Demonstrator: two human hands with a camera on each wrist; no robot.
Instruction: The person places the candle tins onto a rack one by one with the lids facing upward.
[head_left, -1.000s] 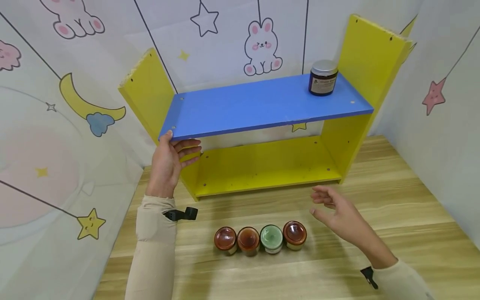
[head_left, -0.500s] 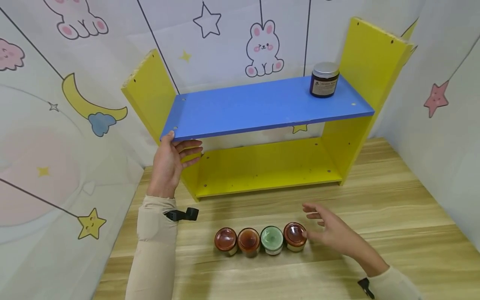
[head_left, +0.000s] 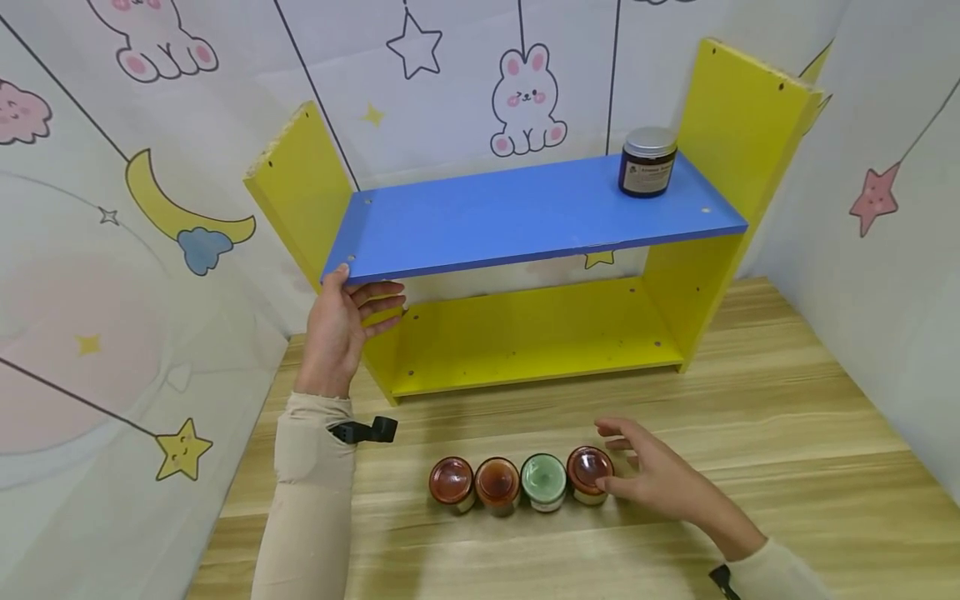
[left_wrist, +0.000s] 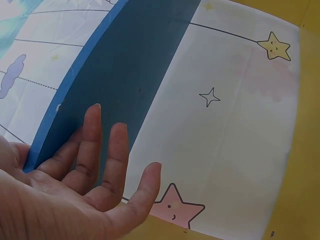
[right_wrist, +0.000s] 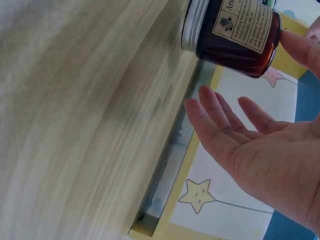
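My left hand holds the front left corner of the blue shelf board, thumb on top. In the left wrist view its other fingers spread beneath the board. My right hand reaches with parted fingers to the rightmost amber glass jar, the thumb overlapping its upturned base. In the right wrist view this labelled jar stands with its silver lid down on the wood. Left of it, a jar with a green base and two more brown-red jars complete a row.
A yellow shelf unit carries the blue board between its side panels. On that board, at the right, an upright dark jar shows a silver lid. Cartoon-printed cloth hangs behind and at both sides of the wooden table.
My right hand has moved left and down to the rightmost jar, bringing the thumb over its base. My left hand keeps its place on the board; the jars stay put.
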